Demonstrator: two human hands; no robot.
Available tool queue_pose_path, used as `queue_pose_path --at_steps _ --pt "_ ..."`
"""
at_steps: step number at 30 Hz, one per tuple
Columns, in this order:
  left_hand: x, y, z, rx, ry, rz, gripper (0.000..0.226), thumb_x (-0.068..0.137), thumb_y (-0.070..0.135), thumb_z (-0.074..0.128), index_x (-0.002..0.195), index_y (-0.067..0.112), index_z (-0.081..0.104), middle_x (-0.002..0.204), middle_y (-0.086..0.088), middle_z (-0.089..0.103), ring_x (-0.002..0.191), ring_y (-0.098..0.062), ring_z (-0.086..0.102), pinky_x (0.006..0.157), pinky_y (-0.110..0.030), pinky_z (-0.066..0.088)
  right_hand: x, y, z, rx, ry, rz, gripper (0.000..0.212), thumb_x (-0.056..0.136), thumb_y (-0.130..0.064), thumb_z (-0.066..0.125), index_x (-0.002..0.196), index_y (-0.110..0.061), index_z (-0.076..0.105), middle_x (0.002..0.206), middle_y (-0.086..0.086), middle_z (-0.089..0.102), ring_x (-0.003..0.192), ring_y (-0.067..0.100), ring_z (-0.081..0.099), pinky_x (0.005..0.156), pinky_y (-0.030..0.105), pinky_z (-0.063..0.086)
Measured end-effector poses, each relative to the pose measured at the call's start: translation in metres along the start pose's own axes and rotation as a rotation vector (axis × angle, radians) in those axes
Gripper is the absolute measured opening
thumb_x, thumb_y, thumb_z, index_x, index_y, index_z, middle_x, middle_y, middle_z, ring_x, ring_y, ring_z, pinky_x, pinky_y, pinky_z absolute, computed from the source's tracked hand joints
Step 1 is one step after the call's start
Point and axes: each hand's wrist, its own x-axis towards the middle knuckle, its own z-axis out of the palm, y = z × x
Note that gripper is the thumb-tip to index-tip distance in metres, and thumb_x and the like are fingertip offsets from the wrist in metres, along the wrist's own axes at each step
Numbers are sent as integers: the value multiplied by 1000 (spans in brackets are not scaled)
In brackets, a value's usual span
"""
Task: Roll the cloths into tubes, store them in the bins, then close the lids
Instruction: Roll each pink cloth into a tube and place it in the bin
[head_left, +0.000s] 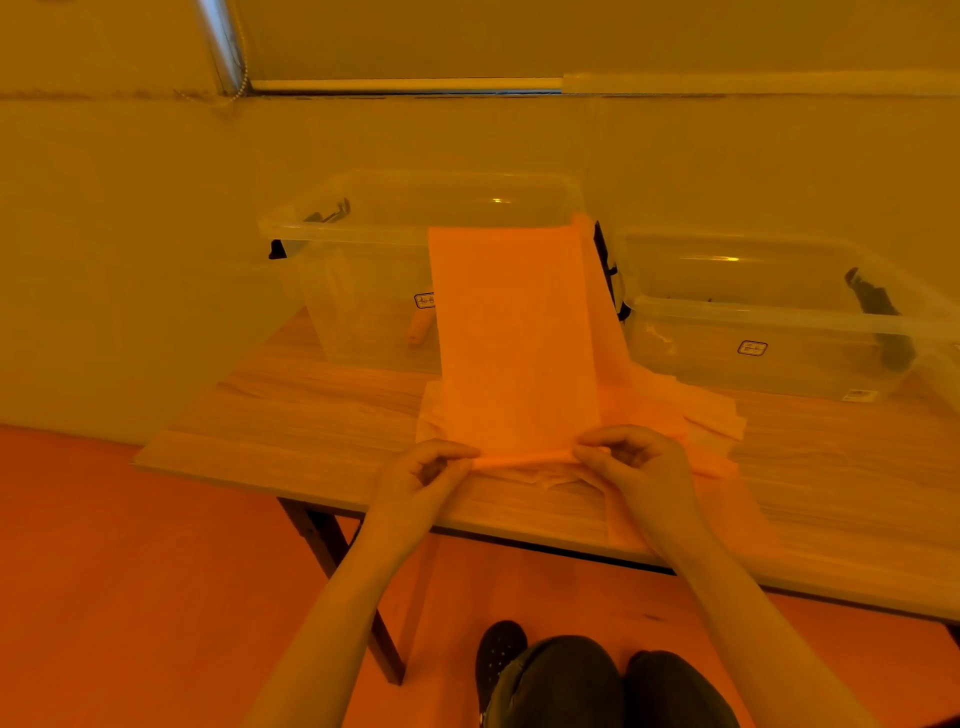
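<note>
An orange cloth (511, 332) lies stretched away from me, its far end draped up against the left clear bin (363, 228). Its near edge is turned into a thin roll. My left hand (421, 473) pinches the left end of that roll, and my right hand (631, 462) pinches the right end. Under the cloth lies a pile of other pale and orange cloths (691, 415). A rolled orange tube (420, 327) shows through the left bin's wall. The right clear bin (769, 322) stands open with black latches on its ends.
The wooden table (291, 415) has a front edge close to my hands and dark legs below. A wall stands right behind the bins. My knees and a dark shoe (498, 649) are under the table's front. No lids are visible.
</note>
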Motion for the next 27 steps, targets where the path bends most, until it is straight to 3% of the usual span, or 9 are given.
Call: queue_pose_path --at_steps 6,11,17,24,27 --pt "-1 3 -4 -14 6 -33 20 90 11 63 90 28 72 95 8 70 90 -1 63 76 -17 49 1 1 3 16 -20 30 11 76 0 75 78 -10 73 73 -2 73 68 7 66 61 15 52" --pt "-1 2 -6 -46 -22 -61 15 82 13 71 91 25 74 99 1 71 97 -15 65 82 -30 53 0 0 3 13 -25 19 11 76 1 74 79 -9 73 73 -3 73 68 6 67 61 15 51" --pt "-2 5 -4 -43 52 -54 10 73 37 70 81 34 75 90 0 71 91 -19 65 82 -35 53 -3 -4 1 6 -39 26 10 76 -2 75 85 -8 73 75 -3 73 70 6 68 62 15 52" --pt "-2 3 0 -8 88 -44 3 83 19 71 81 20 72 84 -6 69 86 -24 63 75 -34 50 -2 -4 1 19 -23 40 13 75 -3 77 87 -5 72 80 2 73 73 10 70 63 18 54" --pt "-1 4 -1 -34 75 -7 8 85 12 69 87 19 68 89 -8 69 82 -20 66 69 -26 52 -2 -4 2 9 -25 22 9 76 -2 75 84 -3 72 77 1 73 72 9 69 63 18 54"
